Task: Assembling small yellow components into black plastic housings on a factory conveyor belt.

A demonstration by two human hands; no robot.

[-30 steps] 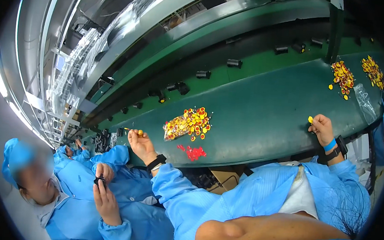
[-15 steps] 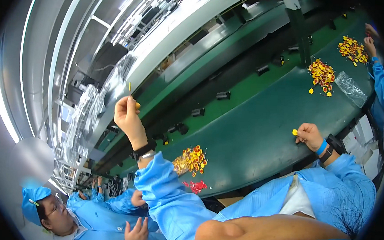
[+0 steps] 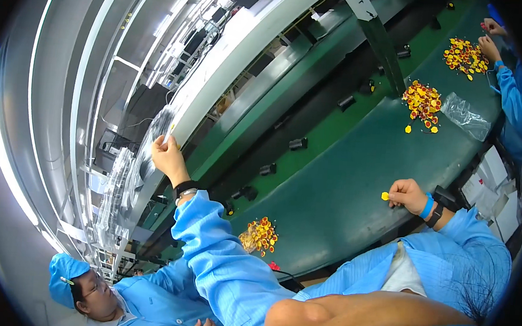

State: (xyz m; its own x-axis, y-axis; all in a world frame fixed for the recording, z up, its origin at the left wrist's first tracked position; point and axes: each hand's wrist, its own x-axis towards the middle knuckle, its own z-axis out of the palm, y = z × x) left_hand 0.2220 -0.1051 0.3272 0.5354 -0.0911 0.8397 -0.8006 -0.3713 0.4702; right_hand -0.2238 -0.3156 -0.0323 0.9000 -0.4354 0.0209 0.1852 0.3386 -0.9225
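Note:
My left hand (image 3: 169,158) is raised at the end of an outstretched arm, beside the white rail of the line. Its fingers are pinched, with a bit of yellow (image 3: 178,146) showing at them; it looks like a small yellow piece, mostly hidden. Over the near edge of the green belt (image 3: 324,197), my right hand (image 3: 408,196) pinches a small flat yellow piece (image 3: 385,196) between thumb and finger. On the belt below my left forearm lies a pile of yellow and dark red pieces (image 3: 261,235), with a few red pieces (image 3: 274,266) beside it.
Further along the belt are two more piles (image 3: 422,102) (image 3: 466,56) and a clear plastic bag (image 3: 466,117). Another person's hands (image 3: 491,39) work at the far pile. A co-worker in blue (image 3: 151,297) sits at lower left. Black cylindrical parts (image 3: 298,144) line the green strip behind a post (image 3: 380,51).
My left hand has shifted slightly left, and the upright yellow sliver above its fingers shows far less. My right hand has moved a little left and down with its yellow piece.

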